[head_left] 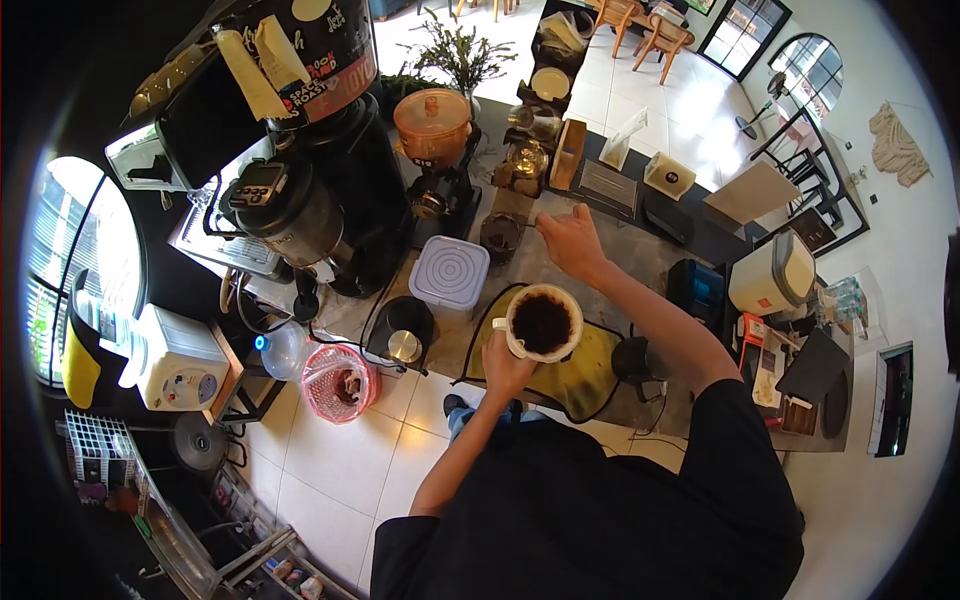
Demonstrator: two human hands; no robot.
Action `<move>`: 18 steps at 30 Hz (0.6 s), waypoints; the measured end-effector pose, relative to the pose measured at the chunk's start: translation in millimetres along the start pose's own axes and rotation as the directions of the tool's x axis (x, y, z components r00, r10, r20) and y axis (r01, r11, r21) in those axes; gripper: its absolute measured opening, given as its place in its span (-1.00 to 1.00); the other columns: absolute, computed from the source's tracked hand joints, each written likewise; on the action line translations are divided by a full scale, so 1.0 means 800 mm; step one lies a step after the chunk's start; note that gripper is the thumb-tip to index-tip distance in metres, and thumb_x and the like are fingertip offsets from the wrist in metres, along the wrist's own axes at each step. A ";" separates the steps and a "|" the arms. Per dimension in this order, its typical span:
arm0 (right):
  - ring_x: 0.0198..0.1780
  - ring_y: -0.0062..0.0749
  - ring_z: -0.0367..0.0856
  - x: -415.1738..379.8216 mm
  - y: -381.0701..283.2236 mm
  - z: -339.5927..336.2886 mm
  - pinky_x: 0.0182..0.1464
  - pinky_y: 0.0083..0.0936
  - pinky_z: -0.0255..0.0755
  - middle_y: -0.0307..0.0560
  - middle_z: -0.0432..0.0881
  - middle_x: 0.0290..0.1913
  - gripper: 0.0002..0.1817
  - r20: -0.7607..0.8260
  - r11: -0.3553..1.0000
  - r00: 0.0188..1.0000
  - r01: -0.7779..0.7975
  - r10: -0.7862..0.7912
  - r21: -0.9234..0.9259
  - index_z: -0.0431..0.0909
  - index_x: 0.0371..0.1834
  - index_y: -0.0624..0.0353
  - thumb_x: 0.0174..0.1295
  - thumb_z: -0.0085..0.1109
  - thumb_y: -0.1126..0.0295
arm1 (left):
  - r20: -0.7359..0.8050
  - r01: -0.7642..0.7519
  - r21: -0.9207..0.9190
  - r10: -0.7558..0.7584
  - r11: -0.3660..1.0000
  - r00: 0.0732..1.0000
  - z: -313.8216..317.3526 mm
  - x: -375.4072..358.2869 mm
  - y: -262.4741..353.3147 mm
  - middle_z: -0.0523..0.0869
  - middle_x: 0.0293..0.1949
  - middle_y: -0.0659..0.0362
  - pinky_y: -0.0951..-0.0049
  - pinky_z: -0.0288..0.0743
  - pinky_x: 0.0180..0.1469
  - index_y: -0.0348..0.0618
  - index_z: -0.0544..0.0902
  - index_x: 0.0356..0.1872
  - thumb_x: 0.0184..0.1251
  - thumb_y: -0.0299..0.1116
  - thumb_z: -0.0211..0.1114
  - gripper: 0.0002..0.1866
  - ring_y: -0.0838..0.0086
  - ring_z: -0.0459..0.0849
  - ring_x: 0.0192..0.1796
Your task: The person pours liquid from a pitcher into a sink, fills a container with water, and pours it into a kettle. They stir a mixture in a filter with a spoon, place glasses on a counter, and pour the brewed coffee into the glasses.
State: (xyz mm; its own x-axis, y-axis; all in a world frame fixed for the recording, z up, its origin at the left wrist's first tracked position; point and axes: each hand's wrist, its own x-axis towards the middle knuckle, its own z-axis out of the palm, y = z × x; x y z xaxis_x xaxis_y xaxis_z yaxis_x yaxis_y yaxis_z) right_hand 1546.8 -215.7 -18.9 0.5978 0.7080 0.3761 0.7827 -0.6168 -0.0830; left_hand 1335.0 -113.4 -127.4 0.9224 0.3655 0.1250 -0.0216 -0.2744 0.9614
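Note:
My left hand is closed round the handle side of a white cup-shaped dripper, which holds dark, wet-looking coffee. It is over a yellow-green mat at the counter's near edge. Further forward, my right hand has its fingers pinched on a thin dark handle; what it belongs to is too small to make out. That handle points toward a glass container with dark contents. Left of the container lies a square, pale-lidded box.
An orange-topped grinder and a large black grinder stand at the left. A small black pitcher sits right of the mat. On the floor are a red basket and a water bottle.

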 end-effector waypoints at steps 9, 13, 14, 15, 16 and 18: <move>-0.50 -0.19 0.48 -0.013 0.008 0.025 -0.15 -0.30 0.21 -0.11 0.56 -0.56 -0.88 -0.145 0.938 0.951 -0.231 0.274 0.260 0.47 -0.24 0.11 0.45 0.05 0.34 | -0.014 -0.027 -0.018 0.027 0.999 1.000 0.001 0.000 -0.002 0.70 -0.16 -0.09 -0.07 0.42 0.00 -0.17 0.54 -0.01 0.05 -0.19 0.48 -0.50 -0.15 0.63 -0.06; -0.53 -0.48 0.42 -0.012 0.028 0.015 -0.32 -0.46 0.22 -0.24 0.50 -0.52 -0.84 0.442 0.229 0.739 -0.611 0.508 0.758 0.46 -0.21 0.16 0.44 0.11 0.30 | -0.025 -0.037 -0.012 0.037 0.999 0.999 -0.001 0.002 0.005 0.73 -0.18 -0.11 -0.08 0.46 -0.02 -0.18 0.56 -0.03 0.07 -0.23 0.48 -0.54 -0.16 0.66 -0.07; -0.52 -0.58 0.34 -0.017 0.032 0.004 -0.39 -0.55 0.16 -0.32 0.41 -0.54 -0.84 0.524 0.041 0.724 -0.602 0.448 0.797 0.47 -0.22 0.17 0.45 0.11 0.31 | -0.023 -0.037 -0.012 0.036 0.999 0.999 -0.001 0.002 0.005 0.73 -0.18 -0.11 -0.08 0.46 -0.02 -0.18 0.56 -0.03 0.07 -0.23 0.48 -0.54 -0.16 0.66 -0.07; -0.51 -0.69 0.26 -0.021 0.030 -0.012 -0.46 -0.63 0.10 -0.39 0.33 -0.55 -0.83 0.594 -0.151 0.713 -0.585 0.372 0.797 0.47 -0.22 0.19 0.45 0.12 0.32 | -0.018 -0.047 0.003 0.048 0.999 0.999 -0.002 0.002 0.004 0.73 -0.18 -0.12 -0.08 0.48 -0.02 -0.19 0.55 -0.03 0.07 -0.24 0.48 -0.54 -0.17 0.66 -0.07; -0.51 -0.69 0.26 -0.026 0.026 -0.027 -0.46 -0.63 0.10 -0.39 0.33 -0.55 -0.83 0.595 -0.152 0.712 -0.585 0.373 0.796 0.47 -0.22 0.19 0.45 0.12 0.32 | -0.013 -0.059 0.019 0.059 0.998 0.998 -0.002 0.002 0.004 0.73 -0.17 -0.13 -0.08 0.49 -0.03 -0.20 0.55 -0.03 0.07 -0.25 0.48 -0.54 -0.17 0.66 -0.07; -0.54 -0.69 0.21 -0.039 0.015 -0.058 -0.44 -0.67 0.09 -0.41 0.26 -0.57 -0.84 0.569 -0.212 0.753 -0.528 0.331 0.822 0.47 -0.23 0.20 0.45 0.11 0.34 | -0.012 -0.052 0.006 0.053 0.999 0.999 -0.002 0.002 0.006 0.73 -0.18 -0.13 -0.07 0.50 -0.03 -0.20 0.55 -0.03 0.07 -0.25 0.48 -0.54 -0.17 0.67 -0.06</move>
State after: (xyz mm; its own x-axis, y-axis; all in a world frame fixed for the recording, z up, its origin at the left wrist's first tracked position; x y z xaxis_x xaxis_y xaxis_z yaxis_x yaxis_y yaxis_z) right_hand 1529.5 -260.8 11.1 0.8079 0.5242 -0.2693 -0.3390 0.0397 -0.9399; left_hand 1335.6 -112.5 -121.9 0.9152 0.3615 0.1783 -0.0677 -0.2983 0.9521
